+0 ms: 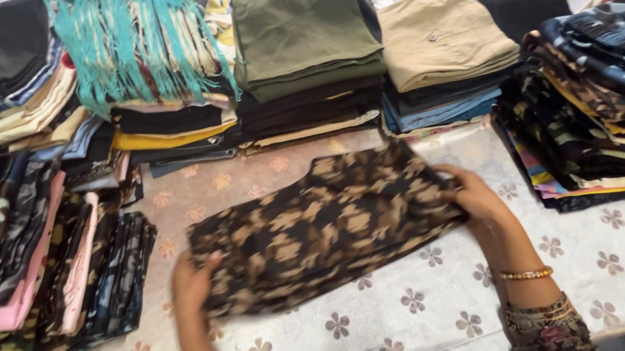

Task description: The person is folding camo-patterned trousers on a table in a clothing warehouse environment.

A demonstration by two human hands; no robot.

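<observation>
The brown-and-black camouflage cloth garment (320, 227) lies folded on the flower-patterned table cover (430, 314), left hand (193, 282) and right hand (474, 193) gripping its opposite ends, not yet stacked.

olive stack (304, 30), khaki stack (444, 39), flowered cloth (446, 311)

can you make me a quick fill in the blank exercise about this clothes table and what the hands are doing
1. Both hands grip a folded garment with a brown and black ______ pattern.
2. The left hand and right hand hold ______ ends of that garment.
3. The cloth on the table is printed with small ______.
4. The scarf atop a back stack has a turquoise ______.

Missing words: camouflage; opposite; flowers; fringe
</observation>
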